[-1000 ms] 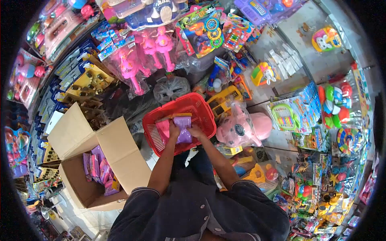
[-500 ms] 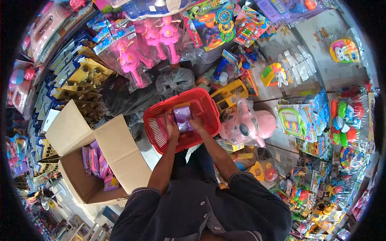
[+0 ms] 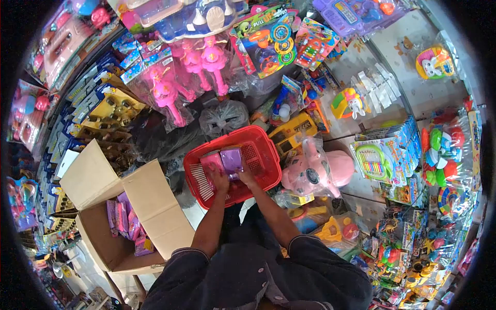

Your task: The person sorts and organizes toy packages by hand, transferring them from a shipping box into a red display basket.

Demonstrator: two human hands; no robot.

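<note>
Head view: your left hand (image 3: 221, 182) and right hand (image 3: 244, 178) both clasp the purple packet (image 3: 231, 160) low inside the red basket (image 3: 260, 140), beside a pink packet (image 3: 212, 161). It looks light and slick-wrapped; hold its side edges.

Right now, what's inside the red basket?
The red basket holds a pink package and a purple package side by side; both hands rest at their near edges. Anything beneath the packages is covered.
</note>
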